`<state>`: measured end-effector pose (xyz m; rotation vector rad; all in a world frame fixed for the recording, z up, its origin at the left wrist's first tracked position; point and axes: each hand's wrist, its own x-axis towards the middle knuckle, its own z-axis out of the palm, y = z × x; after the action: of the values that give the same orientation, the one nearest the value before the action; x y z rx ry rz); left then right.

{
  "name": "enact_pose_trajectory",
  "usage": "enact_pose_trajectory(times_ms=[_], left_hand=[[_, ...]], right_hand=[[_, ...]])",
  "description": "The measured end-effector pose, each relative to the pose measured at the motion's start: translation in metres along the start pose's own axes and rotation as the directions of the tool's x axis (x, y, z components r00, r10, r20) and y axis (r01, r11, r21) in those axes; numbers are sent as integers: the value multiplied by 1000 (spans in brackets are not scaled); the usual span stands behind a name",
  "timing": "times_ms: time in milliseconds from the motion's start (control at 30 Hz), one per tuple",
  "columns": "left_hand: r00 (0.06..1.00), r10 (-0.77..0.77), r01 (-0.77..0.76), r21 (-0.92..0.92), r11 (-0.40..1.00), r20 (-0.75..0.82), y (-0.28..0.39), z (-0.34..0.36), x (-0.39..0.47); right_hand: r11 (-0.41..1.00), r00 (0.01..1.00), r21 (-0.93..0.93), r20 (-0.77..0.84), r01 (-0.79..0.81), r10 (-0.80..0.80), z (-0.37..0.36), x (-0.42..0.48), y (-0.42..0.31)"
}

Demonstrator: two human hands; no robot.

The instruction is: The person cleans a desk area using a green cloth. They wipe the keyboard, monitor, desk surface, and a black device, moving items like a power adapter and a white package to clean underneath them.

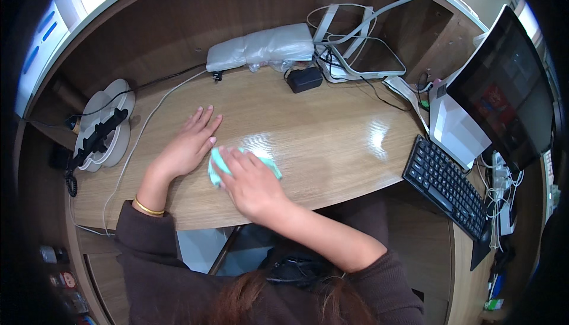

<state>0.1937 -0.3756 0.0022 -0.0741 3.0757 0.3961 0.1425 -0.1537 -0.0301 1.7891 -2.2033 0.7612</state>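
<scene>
A folded mint-green cloth (215, 173) lies on the wooden desktop (311, 138) under my right hand (253, 183). The fingers press down on it, and parts of the cloth show on both sides of the hand. Just to the left, my left hand (189, 145) rests palm down on the wood with its fingers spread and nothing in it. A gold bangle (149, 207) circles that wrist. Light glares off the wood close to the cloth.
A plastic-wrapped bundle (262, 47), a black power adapter (305, 79) and a white router (366, 75) sit along the back. At left is a compartmented tray (118, 140) beside a loose white cable (146, 123). A keyboard (444, 187) and monitor (502, 89) stand at right.
</scene>
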Motion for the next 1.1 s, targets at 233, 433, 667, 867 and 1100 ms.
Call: enact_pose_trajectory(times_ms=[233,433,667,867,1100], left_hand=[[1000,9,-8,2,1000,-16,1,3,-3],[999,-45,45,32,998,5,7,0,-8],[999,17,-13,77,997,-48,19,-2,-6],[946,302,-306,-18,952,-119,40,16,-6],[883,398,-439,-138,888,-250,38,13,-4]], right_hand=[[991,978,78,187,-111,95,-59,-58,20],[841,859,-228,38,-490,511,-114,-103,109],[673,746,-357,-119,-648,655,-128,-107,157],[721,818,-404,-144,-562,557,-95,-76,149],[934,958,-215,-25,-285,287,-44,-7,83]])
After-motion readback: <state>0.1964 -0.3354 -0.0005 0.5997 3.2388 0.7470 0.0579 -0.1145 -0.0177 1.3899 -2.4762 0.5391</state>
